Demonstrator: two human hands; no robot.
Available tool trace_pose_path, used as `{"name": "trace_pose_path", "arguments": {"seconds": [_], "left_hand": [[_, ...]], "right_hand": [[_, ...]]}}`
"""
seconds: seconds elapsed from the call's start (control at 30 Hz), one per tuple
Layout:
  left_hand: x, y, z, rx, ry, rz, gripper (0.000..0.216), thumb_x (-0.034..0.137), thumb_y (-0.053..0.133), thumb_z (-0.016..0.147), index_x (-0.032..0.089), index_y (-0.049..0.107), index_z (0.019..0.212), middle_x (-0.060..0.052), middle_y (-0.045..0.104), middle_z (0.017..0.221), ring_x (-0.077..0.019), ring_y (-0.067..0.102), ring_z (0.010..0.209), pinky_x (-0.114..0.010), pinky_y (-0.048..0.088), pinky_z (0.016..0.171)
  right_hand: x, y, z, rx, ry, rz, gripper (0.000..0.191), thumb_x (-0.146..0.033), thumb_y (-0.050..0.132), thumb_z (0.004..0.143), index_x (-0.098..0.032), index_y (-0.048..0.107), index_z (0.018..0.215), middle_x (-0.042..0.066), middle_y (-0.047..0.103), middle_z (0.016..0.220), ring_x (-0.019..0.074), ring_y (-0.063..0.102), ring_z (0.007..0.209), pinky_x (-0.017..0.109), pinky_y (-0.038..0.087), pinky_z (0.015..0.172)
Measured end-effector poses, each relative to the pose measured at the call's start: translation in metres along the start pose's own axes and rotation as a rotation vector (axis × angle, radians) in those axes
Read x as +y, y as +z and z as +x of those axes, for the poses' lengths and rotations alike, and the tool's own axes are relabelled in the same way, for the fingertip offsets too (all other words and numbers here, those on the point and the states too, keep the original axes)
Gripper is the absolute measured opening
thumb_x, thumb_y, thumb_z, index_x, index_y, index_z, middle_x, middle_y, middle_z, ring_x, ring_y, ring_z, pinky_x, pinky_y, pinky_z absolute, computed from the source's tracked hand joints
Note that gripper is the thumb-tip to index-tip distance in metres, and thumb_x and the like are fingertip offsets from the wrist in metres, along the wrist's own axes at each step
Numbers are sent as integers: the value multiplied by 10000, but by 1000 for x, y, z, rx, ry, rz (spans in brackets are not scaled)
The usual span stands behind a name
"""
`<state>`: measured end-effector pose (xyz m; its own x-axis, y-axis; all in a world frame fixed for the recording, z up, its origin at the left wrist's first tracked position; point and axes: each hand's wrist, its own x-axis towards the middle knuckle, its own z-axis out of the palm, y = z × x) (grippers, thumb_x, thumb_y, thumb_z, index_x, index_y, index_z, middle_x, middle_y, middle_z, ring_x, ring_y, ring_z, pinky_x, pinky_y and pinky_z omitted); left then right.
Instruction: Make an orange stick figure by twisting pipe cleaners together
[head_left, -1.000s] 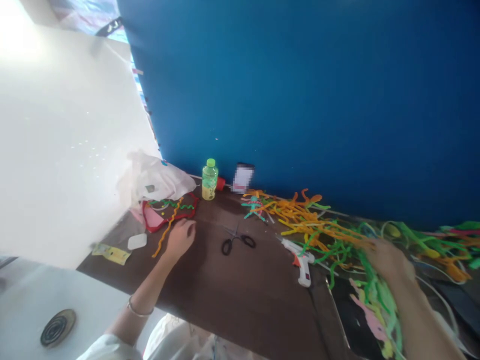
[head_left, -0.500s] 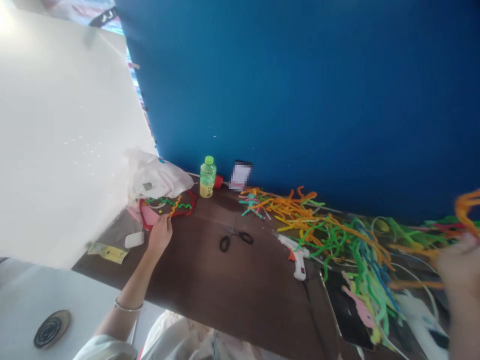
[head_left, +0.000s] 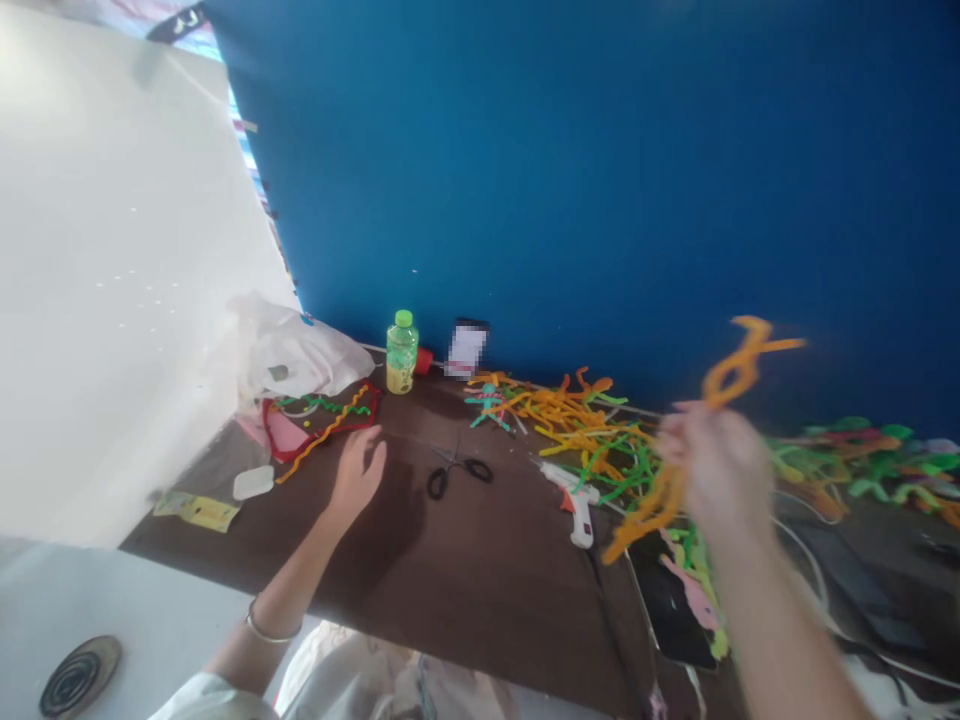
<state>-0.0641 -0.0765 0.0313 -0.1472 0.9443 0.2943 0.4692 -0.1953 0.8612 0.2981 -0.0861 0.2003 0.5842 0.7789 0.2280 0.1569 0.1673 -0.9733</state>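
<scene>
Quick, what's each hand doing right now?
Left hand: open, holding nothing.
Right hand: closed, holding an orange pipe cleaner.

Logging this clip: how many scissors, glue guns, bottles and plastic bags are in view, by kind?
Scissors: 1
Glue gun: 1
Bottle: 1
Plastic bag: 1
Total: 4

Blue wall (head_left: 570, 180) behind dark table (head_left: 480, 610), white panel (head_left: 127, 280) left
</scene>
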Motion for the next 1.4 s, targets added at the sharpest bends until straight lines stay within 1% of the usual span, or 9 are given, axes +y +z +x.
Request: {"name": "trace_pose_path", "arguments": {"seconds": [0.1,0.17,0.33,0.5,0.7,0.87,1.07,1.23,1.4], "left_hand": [[19,30,-9,-298,-105,-291,363,364,358,848,120,527,1056,-116,595,958,-173,589,821,-329,467,764],[27,46,-15,-387,-24,-195,344,345,386,838,136,540,1063,-102,593,940,-166,572,809,-316,458,752],[20,68,-27,-412,308,304,224,252,499,772,196,635,941,-80,522,865,-179,492,836,-299,415,738],[-6,67,-11,-332,383,470,266,241,408,825,146,657,816,-65,492,726,-149,460,696,-267,399,651],[-3,45,10,-146,249,413,245,239,411,824,144,623,902,-97,531,897,-165,511,819,-297,427,748],[19,40,-23,-563,-91,-152,408,367,549,740,170,514,1095,-55,612,867,-137,575,713,-254,468,640],[31,51,-46,-814,-574,-393,322,353,521,730,96,531,925,-28,586,672,-47,407,402,-184,304,382],[36,60,-51,-785,-464,-384,227,302,593,667,119,492,756,20,512,614,-61,436,493,-185,331,458],[20,43,-33,-710,-386,-242,190,332,412,787,153,457,739,33,465,565,-83,433,485,-200,335,469]], "right_hand": [[37,56,-48,-269,215,152,334,-499,611,678,-197,529,796,-37,510,597,50,404,437,196,273,395],[64,85,-76,-330,300,271,336,-503,602,680,-194,510,773,-45,506,587,47,395,439,185,294,397],[115,118,-122,-286,394,447,266,-429,614,695,-194,507,758,-56,489,582,55,414,466,185,346,426],[140,124,-146,-288,481,445,277,-447,601,695,-194,522,778,-39,545,609,83,492,495,223,423,493],[154,138,-150,-259,481,515,298,-471,565,721,-208,474,827,24,672,777,148,622,673,333,485,712],[160,151,-148,-236,488,571,280,-458,542,749,-219,427,840,57,682,930,169,628,876,376,443,848],[162,150,-148,-219,468,541,265,-456,523,761,-211,433,808,64,686,910,178,624,911,385,432,870],[159,149,-146,-141,474,567,261,-461,500,768,-214,441,827,49,678,951,159,609,940,376,414,891],[152,131,-131,-163,444,461,243,-366,624,688,-172,577,825,50,654,966,143,602,859,276,464,761]]}}
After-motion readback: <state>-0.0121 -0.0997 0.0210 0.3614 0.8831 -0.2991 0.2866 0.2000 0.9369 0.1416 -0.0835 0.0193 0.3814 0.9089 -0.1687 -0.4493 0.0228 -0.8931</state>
